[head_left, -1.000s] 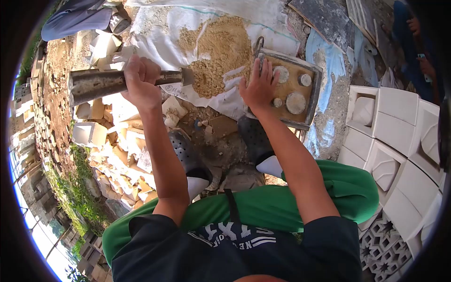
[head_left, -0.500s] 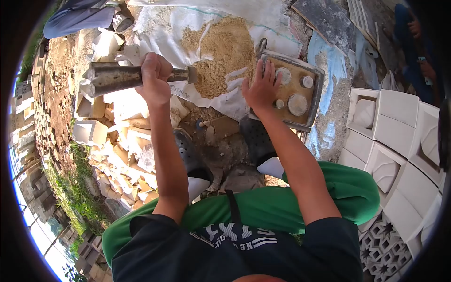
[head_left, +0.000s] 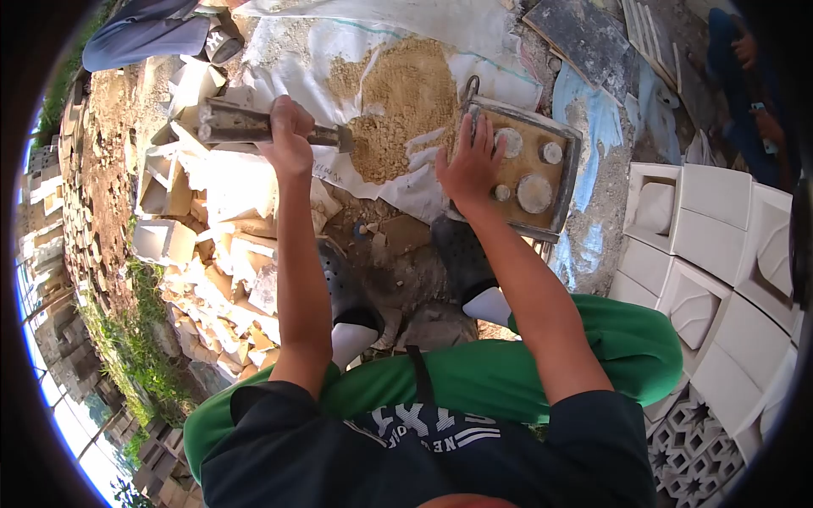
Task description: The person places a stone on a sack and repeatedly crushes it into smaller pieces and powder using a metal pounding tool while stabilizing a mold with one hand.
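Note:
My left hand (head_left: 290,140) is wrapped round the narrow part of a dark metal tool (head_left: 237,123), whose wider, ridged end points left and whose flat tip (head_left: 343,139) points right, over the sheet. Fingers apart, my right hand (head_left: 471,169) rests on the left side of a rectangular framed mould (head_left: 569,169) with a tan face and several round grey discs, such as the large one (head_left: 534,194). A metal loop (head_left: 471,87) stands out at the mould's upper left corner. Tan powder (head_left: 402,106) lies on a white sheet (head_left: 296,46) between the hands.
Pale broken pieces (head_left: 229,296) lie at the left. Stacked white blocks (head_left: 716,195) and a star-patterned block (head_left: 690,440) stand at the right. Dark boards (head_left: 584,42) lie at the upper right. Another person's leg (head_left: 144,38) is at the upper left, and a person (head_left: 754,93) is at the upper right.
My left hand has moved right, and the tool has turned so its ridged end shows more end-on and nearer. My right hand has stayed on the mould, with only a slight shift.

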A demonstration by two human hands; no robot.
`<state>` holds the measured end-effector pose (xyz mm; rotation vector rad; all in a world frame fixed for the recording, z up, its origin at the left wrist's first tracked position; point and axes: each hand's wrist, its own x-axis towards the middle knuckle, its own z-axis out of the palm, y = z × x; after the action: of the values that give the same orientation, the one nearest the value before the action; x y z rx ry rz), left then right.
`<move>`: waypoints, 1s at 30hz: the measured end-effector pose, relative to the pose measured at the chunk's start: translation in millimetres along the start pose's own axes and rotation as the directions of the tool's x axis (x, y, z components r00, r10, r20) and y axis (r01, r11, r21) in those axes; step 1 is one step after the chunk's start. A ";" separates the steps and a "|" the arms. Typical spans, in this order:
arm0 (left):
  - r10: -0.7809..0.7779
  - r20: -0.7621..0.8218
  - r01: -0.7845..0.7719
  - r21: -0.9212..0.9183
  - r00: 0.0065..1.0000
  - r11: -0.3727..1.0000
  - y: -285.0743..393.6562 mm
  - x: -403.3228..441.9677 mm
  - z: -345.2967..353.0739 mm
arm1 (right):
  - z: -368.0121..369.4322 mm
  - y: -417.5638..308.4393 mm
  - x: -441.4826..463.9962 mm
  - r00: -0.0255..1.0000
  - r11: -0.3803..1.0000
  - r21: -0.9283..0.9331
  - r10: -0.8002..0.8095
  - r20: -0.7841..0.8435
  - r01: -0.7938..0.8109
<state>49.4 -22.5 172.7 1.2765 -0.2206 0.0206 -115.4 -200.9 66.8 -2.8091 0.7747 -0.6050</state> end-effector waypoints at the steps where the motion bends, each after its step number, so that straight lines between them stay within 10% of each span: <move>1: -0.018 -0.040 0.020 0.051 0.999 0.998 -19.9 -1.7 -3.2 | -0.8 -0.4 -2.4 1.000 1.000 0.006 0.004 0.006 -0.004; 22: 0.024 -0.042 -0.026 -0.039 0.999 0.999 67.7 13.7 31.5 | -0.7 0.4 -4.3 1.000 1.000 0.012 0.004 0.016 -0.004; 30: -0.016 -0.028 0.017 0.030 0.999 0.999 -20.6 19.7 11.3 | -2.0 1.2 -1.5 0.998 0.999 -0.019 0.026 0.061 -0.025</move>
<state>69.8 -41.3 159.7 1.3075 -0.1870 0.0276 -117.9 -201.2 67.8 -2.8152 0.8078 -0.5082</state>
